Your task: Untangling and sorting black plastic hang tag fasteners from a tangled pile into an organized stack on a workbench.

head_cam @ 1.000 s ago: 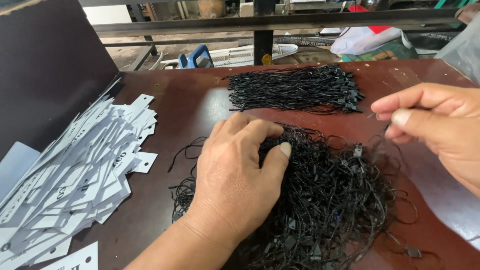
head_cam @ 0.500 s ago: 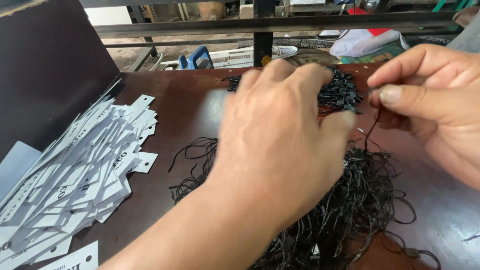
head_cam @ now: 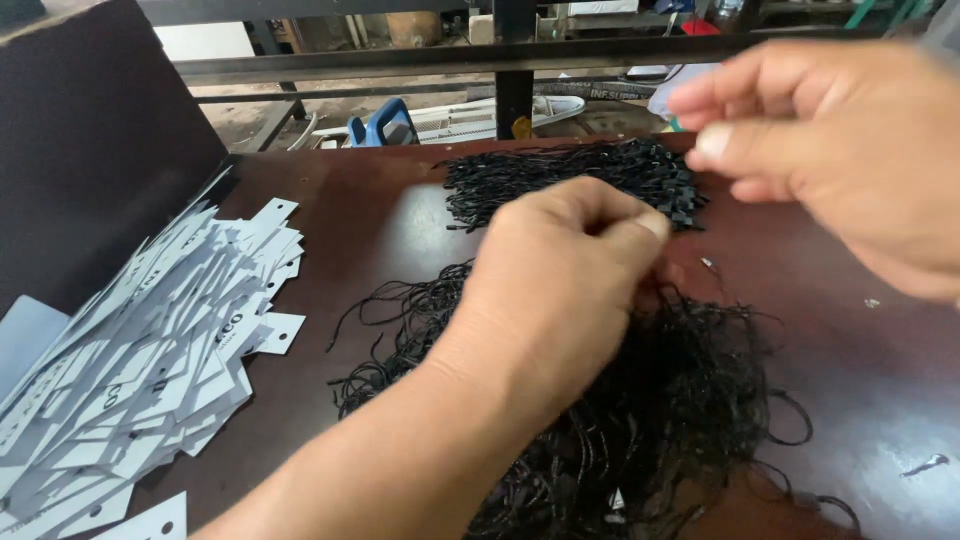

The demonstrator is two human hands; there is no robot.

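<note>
Since half a second before, our left hand (head_cam: 560,290) had dropped back toward the loose tangle of black string loops (head_cam: 650,420), uncovering the neat bundle of black strings (head_cam: 580,180) behind it, while our right hand (head_cam: 830,150) had lifted up and to the right, blurred with motion. Our left hand was curled, thumb against fingertips in a pinch just over the tangle's upper edge; we could not tell whether a string was actually caught between them. Our right hand was also loosely closed, thumb to forefinger, and whatever it held was too fine and blurred to make out. The tangle lay on the dark red-brown table (head_cam: 380,210), directly under our left wrist, with the pile of white paper hang tags (head_cam: 130,360) well apart at the left. We judged the main risk to be snagging: the loops were matted, so one pulled string could drag neighbours out, scatter them across the table, or knot the heap tighter.
</note>
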